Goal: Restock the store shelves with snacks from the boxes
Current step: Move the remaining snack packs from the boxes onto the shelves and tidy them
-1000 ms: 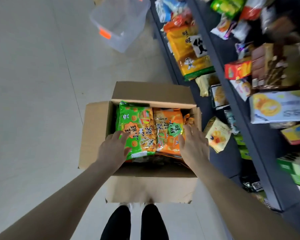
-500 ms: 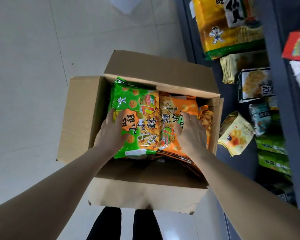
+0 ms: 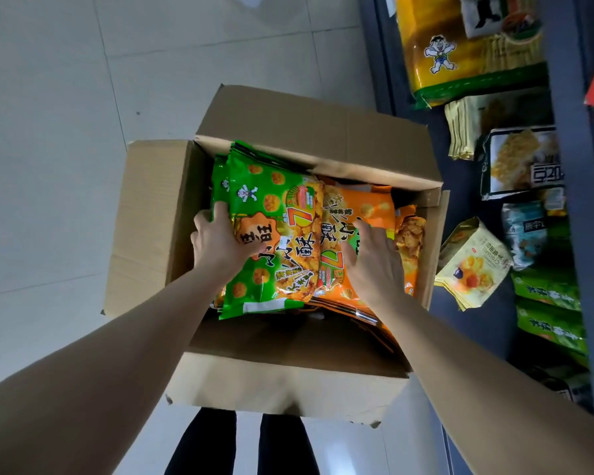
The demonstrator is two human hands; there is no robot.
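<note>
Left hand (image 3: 220,243) is gripping the green bag (image 3: 271,234) at the box's (image 3: 151,217) left wall, right hand (image 3: 374,265) is lying flat, fingers straight, on the orange bag (image 3: 357,214) toward the right wall; better pinching seams, lifting bags straight up.

Pale tiled floor (image 3: 66,132) under me.
Glossy light grey tiles with thin grout lines spread to my left; a dark grey shelf unit (image 3: 563,234) lines my right.

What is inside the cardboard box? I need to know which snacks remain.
Green snack bags on the left, orange snack bags on the right, both stacked. How many lie underneath is hidden; the box bottom is covered.
</note>
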